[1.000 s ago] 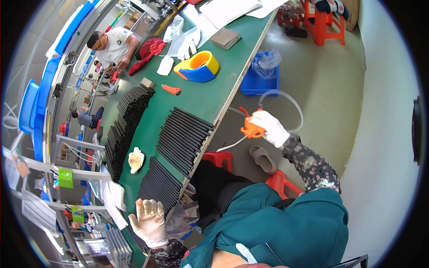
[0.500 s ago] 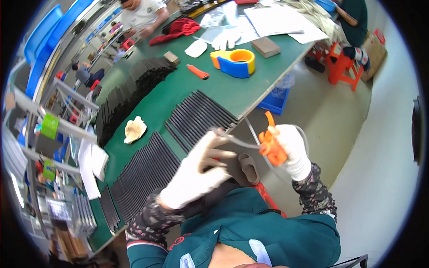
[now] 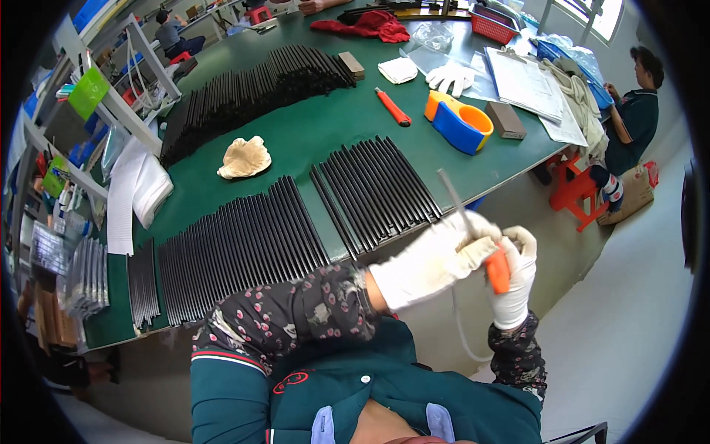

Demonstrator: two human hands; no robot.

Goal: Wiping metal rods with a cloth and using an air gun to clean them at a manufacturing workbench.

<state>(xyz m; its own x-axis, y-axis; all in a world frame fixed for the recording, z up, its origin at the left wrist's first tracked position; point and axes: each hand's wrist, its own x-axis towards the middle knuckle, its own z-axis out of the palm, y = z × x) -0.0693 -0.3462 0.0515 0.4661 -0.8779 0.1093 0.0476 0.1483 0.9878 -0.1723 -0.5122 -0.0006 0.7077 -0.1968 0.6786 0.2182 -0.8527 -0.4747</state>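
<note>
Both my hands wear white gloves and meet beyond the near right edge of the green table (image 3: 347, 111). My right hand (image 3: 521, 285) is closed around an orange hand tool (image 3: 498, 272), largely covered by the fingers; I cannot make out its exact kind. Reaching across from the left, my left hand (image 3: 440, 259) pinches a thin translucent tube (image 3: 452, 191) right beside the tool. One end of the tube sticks up past the left glove, and its rest hangs in a loop below the hands. Whether tube and tool touch is hidden by the gloves.
Rows of black rods (image 3: 237, 251) lie near the table's front edge, with a shorter group (image 3: 381, 189) beside them. A long black stack (image 3: 259, 89) stands farther back. Around lie a red cutter knife (image 3: 393, 108), a yellow-blue tape dispenser (image 3: 458, 122) and a beige cloth (image 3: 245, 157). People work nearby.
My left hand has moved right, from open fingers near the tube to a grip on it next to the orange tool. The whole view has shifted, showing more of the table's right side.
</note>
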